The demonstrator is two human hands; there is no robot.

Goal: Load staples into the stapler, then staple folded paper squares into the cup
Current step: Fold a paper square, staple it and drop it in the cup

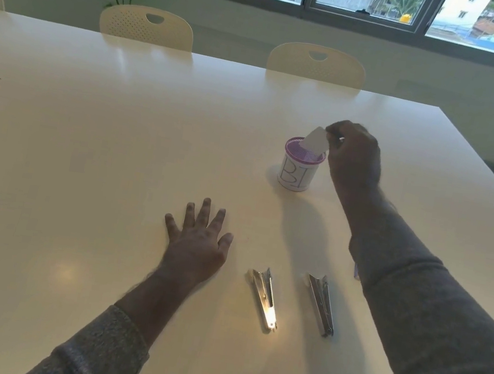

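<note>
While our left hand (pixel 198 243) lies flat, fingers spread wide, our right hand (pixel 353 158) pinches a paper square (pixel 314 139) over the cup (pixel 298 172).

Your right hand (pixel 352 158) pinches a folded paper square (pixel 315 139) over the purple-rimmed cup (pixel 298 170). Your left hand (pixel 198 240) lies flat on the counter (pixel 84 145), beside two metal staplers (pixel 264 296) (pixel 321 303).

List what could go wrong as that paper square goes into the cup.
The right hand pinches the paper square right at the cup rim; a knock might tip the cup, since the left hand lies flat, away from it. The square sits tilted and could catch on the rim.
</note>
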